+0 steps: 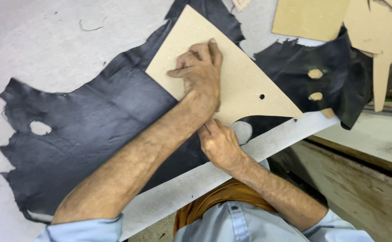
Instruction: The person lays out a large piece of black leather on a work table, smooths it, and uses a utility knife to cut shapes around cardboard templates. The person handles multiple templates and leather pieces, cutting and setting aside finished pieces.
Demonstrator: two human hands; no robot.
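Note:
A tan cardboard template [245, 85], triangular with a small hole, lies on a black leather hide [93, 130] spread over the grey table [34, 45]. My left hand [200, 74] presses down on the template's middle with its fingers bent. My right hand [218, 143] is closed in a fist at the template's near edge, knuckles up, right beside my left wrist. Whatever it may hold is hidden under the fingers.
The hide has ragged edges and a cut-out hole [40, 128] at the left. More cardboard patterns [310, 18] and a second black leather piece [326, 76] lie at the far right. The table edge [276, 139] runs diagonally, with a lower wooden surface [361, 188] beyond it.

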